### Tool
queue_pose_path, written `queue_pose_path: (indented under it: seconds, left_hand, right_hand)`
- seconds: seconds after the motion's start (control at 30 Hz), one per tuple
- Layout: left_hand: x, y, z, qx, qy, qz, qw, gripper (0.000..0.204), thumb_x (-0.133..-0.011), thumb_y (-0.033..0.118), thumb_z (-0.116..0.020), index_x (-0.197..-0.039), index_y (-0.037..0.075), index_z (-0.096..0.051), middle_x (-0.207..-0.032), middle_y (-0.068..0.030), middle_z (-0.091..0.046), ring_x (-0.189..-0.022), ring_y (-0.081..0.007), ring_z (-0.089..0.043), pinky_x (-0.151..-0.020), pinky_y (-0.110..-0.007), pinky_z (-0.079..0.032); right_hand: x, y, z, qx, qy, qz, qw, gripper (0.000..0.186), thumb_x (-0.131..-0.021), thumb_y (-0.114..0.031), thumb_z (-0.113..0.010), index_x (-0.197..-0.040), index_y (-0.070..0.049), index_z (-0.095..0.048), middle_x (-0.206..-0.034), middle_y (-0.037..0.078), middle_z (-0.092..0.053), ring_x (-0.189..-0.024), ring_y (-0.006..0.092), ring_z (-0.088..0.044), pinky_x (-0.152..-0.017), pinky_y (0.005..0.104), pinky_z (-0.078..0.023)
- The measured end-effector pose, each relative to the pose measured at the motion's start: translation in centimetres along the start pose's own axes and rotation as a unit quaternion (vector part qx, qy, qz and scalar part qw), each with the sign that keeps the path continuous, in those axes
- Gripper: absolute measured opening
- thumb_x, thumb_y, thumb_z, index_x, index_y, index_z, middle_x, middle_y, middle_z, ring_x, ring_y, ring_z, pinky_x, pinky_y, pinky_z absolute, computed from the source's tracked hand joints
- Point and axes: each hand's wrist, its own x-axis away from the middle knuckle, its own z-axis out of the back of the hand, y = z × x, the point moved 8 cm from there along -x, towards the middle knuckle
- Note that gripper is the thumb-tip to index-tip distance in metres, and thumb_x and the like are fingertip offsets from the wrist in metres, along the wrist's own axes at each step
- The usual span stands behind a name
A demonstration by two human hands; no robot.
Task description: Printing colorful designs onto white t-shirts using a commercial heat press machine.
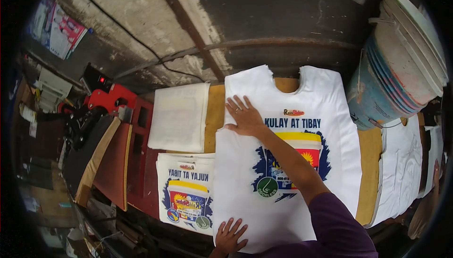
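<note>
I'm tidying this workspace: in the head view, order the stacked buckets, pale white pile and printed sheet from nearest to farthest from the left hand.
1. Printed sheet, just up and left of the left hand.
2. Pale white pile, beyond that sheet, farther up.
3. Stacked buckets, upper right, across the white shirt.

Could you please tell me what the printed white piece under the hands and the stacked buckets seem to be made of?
White piece: matte fabric, judging by soft creases around its neck opening; I cannot tell the fibre.

Stacked buckets: probably plastic, dull and stained, given their smooth walls and moulded-looking rims.
</note>
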Motion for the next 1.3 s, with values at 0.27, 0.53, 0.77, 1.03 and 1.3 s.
queue_pose_path:
  seconds: [0.27,0.53,0.77,1.03,1.3]
  left_hand:
    - [1.2,-1.1,2.0,0.068,0.001,0.03,0.997,0.063,-0.085,0.045,-0.057,-0.142,0.022,-0.04,-0.152,-0.0071,-0.029,-0.14,-0.0315,-0.026,-0.11,-0.05,-0.027]
    - [4.5,-1.1,2.4,0.164,0.122,-0.066,0.977,0.064,-0.092,0.035,-0.05,-0.147,0.012,-0.028,-0.156,-0.0129,-0.016,-0.145,-0.0312,-0.013,-0.114,-0.048,-0.02]
    - [22.3,-11.1,2.9,0.337,0.053,-0.086,0.936,0.047,-0.093,0.026,-0.053,-0.136,0.01,-0.046,-0.126,-0.0165,-0.055,-0.117,-0.0322,-0.052,-0.103,-0.042,-0.038]
    - [50.9,-27.2,-9.3,0.179,-0.173,0.306,0.919,0.028,-0.088,0.022,-0.053,-0.111,0.009,-0.061,-0.106,-0.0141,-0.065,-0.099,-0.0342,-0.064,-0.078,-0.047,-0.052]
    - [53.2,-35.4,-10.4,0.286,0.136,0.389,0.865,0.024,-0.086,0.017,-0.051,-0.107,0.011,-0.062,-0.099,-0.0171,-0.067,-0.092,-0.0384,-0.064,-0.075,-0.05,-0.052]
  right_hand:
    - [-0.4,-8.9,3.0,-0.01,0.0,-0.021,1.0,0.075,-0.087,-0.058,-0.051,-0.139,-0.004,-0.042,-0.149,0.015,-0.035,-0.14,0.0367,-0.023,-0.113,0.0582,-0.011]
    - [1.0,-21.2,1.3,0.057,-0.067,-0.077,0.993,0.071,-0.092,-0.049,-0.045,-0.141,0.001,-0.036,-0.148,0.023,-0.03,-0.141,0.0384,-0.018,-0.113,0.055,-0.014]
    - [8.0,-47.3,1.7,-0.043,-0.422,0.121,0.898,0.054,-0.089,-0.043,-0.056,-0.13,-0.009,-0.054,-0.127,0.024,-0.053,-0.116,0.0396,-0.051,-0.1,0.0441,-0.04]
    - [8.8,-61.8,-3.1,-0.072,-0.432,0.239,0.867,0.053,-0.093,-0.043,-0.052,-0.133,-0.008,-0.05,-0.125,0.018,-0.058,-0.114,0.0357,-0.055,-0.097,0.0384,-0.043]
    - [8.4,-68.3,-12.2,-0.249,-0.576,0.188,0.756,0.059,-0.097,-0.047,-0.045,-0.143,-0.011,-0.036,-0.145,0.025,-0.034,-0.133,0.0377,-0.038,-0.109,0.0418,-0.032]
